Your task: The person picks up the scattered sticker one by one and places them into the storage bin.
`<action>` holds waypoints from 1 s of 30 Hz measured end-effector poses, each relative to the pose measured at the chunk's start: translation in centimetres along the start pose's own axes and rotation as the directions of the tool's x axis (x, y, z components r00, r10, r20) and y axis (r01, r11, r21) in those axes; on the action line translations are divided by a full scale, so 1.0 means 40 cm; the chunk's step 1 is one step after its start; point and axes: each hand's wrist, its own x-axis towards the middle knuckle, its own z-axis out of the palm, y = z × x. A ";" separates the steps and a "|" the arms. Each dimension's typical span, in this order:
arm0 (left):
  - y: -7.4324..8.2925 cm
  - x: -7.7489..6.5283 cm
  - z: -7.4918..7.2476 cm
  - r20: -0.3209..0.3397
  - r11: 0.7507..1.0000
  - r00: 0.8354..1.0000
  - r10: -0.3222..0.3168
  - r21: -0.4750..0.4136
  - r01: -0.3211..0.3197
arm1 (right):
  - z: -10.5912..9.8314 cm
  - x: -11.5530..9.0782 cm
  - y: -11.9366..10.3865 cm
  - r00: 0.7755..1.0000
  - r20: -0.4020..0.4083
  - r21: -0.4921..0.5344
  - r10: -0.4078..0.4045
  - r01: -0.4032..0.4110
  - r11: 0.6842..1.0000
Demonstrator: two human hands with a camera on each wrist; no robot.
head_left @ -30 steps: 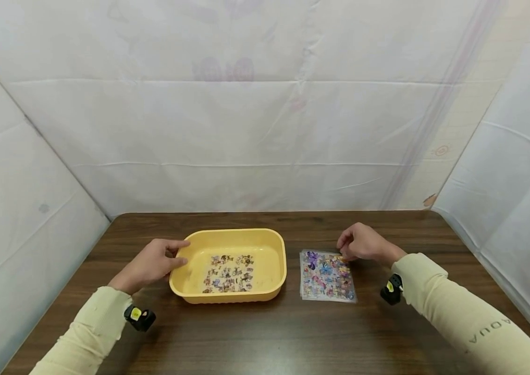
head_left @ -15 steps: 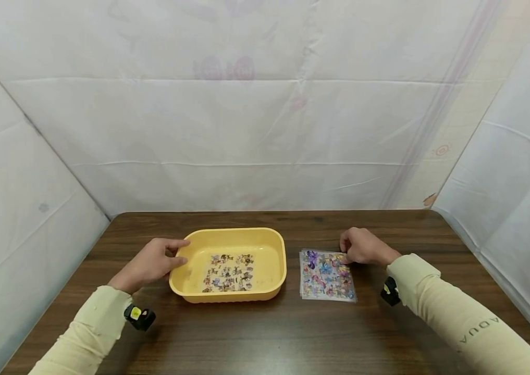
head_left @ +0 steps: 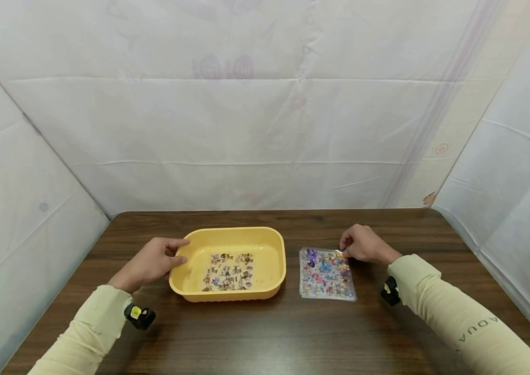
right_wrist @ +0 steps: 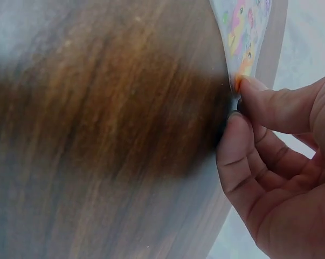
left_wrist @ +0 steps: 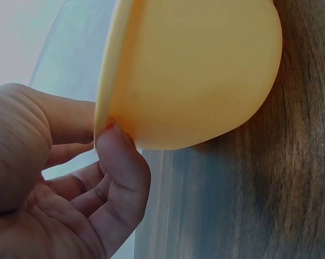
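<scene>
With my left hand (head_left: 148,264) I pinch the rim of the yellow tray (head_left: 234,240) on its left side, I guess so that it won't slide. Next in size comes a stack of clear sheets (head_left: 327,278) with bright little pictures on them. It lies on the table to the right of the tray, with a small gap between, maybe to keep the reach short. My right hand (head_left: 369,246) has its fingers curled in, and the tips seem to pinch the far right corner; I think thin, slick sheets are easiest to grab there. Inside the tray, one sheet with brown pictures (head_left: 228,272) lies on the bottom. White cloth (head_left: 218,125) hangs behind and at both sides, with folds and pale pink prints. Under everything is a dark brown wood table (head_left: 288,336), a bit shiny near me. Each wrist wears a small black camera (head_left: 140,317).
</scene>
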 end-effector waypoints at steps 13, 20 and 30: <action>0.002 -0.003 0.000 0.002 1.000 1.000 -0.013 -0.002 0.013 | -0.004 -0.003 0.004 0.998 -0.049 0.011 0.033 -0.033 0.999; 0.002 -0.003 0.002 -0.003 1.000 1.000 -0.016 0.008 0.016 | -0.013 -0.007 0.007 0.995 -0.095 0.110 0.008 0.002 0.994; 0.002 -0.004 0.003 -0.002 1.000 1.000 -0.005 -0.006 0.005 | -0.013 -0.015 0.015 0.995 -0.039 0.339 0.090 -0.072 0.938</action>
